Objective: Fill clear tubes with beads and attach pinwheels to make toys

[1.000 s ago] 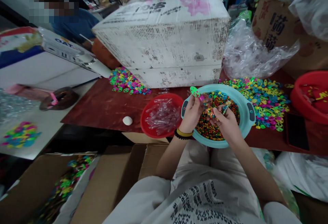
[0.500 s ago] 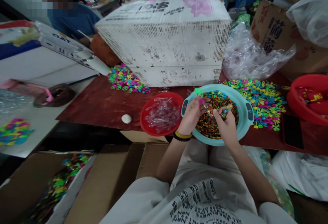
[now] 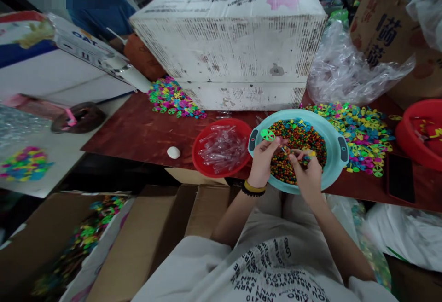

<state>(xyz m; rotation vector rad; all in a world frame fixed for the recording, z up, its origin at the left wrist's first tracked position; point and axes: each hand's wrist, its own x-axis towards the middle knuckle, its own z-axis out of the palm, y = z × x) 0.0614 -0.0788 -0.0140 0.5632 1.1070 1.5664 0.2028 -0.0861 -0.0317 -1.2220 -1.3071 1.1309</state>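
Pinched green wheel point(image 3: 267, 134) with left hand point(image 3: 263, 157) above basin point(image 3: 334, 159) of beads point(image 3: 304, 137).
Gripped small blurred pieces point(image 3: 312, 153) in right hand point(image 3: 308, 174); had red bowl point(image 3: 207, 171) left of both.

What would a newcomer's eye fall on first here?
Probably the big white box, standing behind the pale blue basin of small multicoloured balls. Next, the left hand over the basin, holding a bright green wheel-shaped piece, and the right hand beside it. Right of the basin lies a heap of colourful pieces.
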